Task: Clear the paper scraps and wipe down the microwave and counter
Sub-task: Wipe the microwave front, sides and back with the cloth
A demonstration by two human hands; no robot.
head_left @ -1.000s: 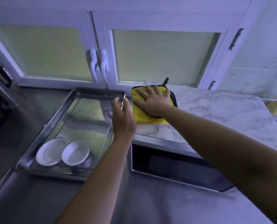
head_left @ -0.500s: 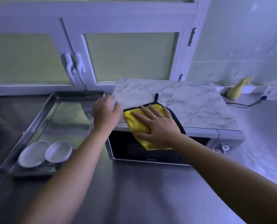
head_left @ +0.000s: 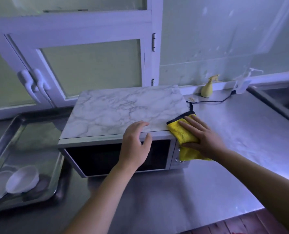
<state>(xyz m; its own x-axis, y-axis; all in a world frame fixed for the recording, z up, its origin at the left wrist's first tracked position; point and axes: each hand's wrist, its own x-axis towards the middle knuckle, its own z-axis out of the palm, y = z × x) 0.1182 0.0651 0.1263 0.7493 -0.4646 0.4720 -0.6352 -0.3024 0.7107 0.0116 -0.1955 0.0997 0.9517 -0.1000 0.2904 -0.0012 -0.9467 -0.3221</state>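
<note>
A microwave (head_left: 116, 154) with a marble-patterned top (head_left: 123, 107) stands on the steel counter (head_left: 233, 132). A yellow cloth (head_left: 182, 134) with a black border hangs over the microwave's front right corner. My right hand (head_left: 202, 137) lies flat on the cloth with fingers straight, pressing it against that corner. My left hand (head_left: 135, 146) rests with relaxed fingers on the front edge of the microwave top, holding nothing. A few small paper scraps (head_left: 191, 99) lie on the counter behind the microwave's right side.
A steel tray (head_left: 22, 129) at the left holds two white bowls (head_left: 22, 179). A yellow spray bottle (head_left: 207, 88) stands at the back wall, with a black cable (head_left: 214, 101) running along the counter. White cabinet doors (head_left: 89, 65) are behind; a sink edge (head_left: 278, 105) is at the right.
My right hand has slid the yellow cloth rightwards across the microwave top to its front right corner. My left hand moved right along the front edge. The view shifted right.
</note>
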